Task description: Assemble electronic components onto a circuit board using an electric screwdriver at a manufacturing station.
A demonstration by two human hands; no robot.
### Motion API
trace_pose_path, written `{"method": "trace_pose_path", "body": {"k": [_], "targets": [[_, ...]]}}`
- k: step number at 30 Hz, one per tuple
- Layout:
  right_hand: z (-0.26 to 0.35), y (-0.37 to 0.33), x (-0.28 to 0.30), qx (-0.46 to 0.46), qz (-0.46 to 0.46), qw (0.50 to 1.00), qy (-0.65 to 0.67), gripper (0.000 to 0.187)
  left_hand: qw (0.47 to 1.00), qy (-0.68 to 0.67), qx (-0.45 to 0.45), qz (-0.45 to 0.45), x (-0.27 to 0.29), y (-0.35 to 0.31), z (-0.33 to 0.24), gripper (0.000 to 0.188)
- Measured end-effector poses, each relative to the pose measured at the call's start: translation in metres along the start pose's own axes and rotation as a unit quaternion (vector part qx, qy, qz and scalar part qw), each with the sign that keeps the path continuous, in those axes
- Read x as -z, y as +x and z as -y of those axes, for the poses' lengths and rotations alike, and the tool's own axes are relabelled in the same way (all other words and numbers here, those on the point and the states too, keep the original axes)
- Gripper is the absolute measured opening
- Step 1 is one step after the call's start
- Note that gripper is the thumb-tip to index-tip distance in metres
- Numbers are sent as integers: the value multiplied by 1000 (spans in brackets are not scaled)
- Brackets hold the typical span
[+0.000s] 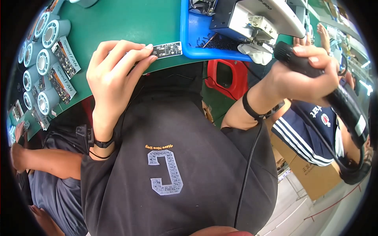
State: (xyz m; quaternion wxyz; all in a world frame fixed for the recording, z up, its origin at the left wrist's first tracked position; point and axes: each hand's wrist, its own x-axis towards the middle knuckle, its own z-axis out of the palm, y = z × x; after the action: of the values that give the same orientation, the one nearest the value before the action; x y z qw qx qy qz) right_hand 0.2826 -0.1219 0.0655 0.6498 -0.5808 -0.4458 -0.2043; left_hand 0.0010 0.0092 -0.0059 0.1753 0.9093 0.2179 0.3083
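My left hand (pixel 112 72) pinches the near end of a small rectangular circuit board (pixel 170 50) between thumb and fingers, just over the green table. The board lies beside the left rim of a blue tray (pixel 183 33). Wrapped around a black electric screwdriver (pixel 348 108) is my right hand (pixel 309 74), raised at the right. The screwdriver's front end points left, at the screw feeder machine (pixel 260 25) standing in the tray. Whether its tip touches the feeder I cannot tell. Small dark screws (pixel 220 42) lie loose in the tray, next to a crumpled white cloth or tissue (pixel 258 54).
Several light-blue round fan housings (pixel 48 67) and circuit boards (pixel 65 55) stand at the left of the green table (pixel 130 21). A red stool (pixel 230 76) sits beneath the table edge. Other people are close on both sides. A cardboard box (pixel 315 179) stands at lower right.
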Motion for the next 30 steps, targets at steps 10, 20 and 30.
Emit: {"method": "trace_pose_path", "body": {"k": [10,20,30], "targets": [[6,-7,-30,50,42,998,-8,8,1000,-9,11,5,1,-4,5,18],[47,-28,-45,-124,71,985,93,15,999,-32,-3,-31,6,-13,23,27],[114,-78,-149,-63,-16,971,231,30,959,-204,131,-148,-8,-37,27,53]]}}
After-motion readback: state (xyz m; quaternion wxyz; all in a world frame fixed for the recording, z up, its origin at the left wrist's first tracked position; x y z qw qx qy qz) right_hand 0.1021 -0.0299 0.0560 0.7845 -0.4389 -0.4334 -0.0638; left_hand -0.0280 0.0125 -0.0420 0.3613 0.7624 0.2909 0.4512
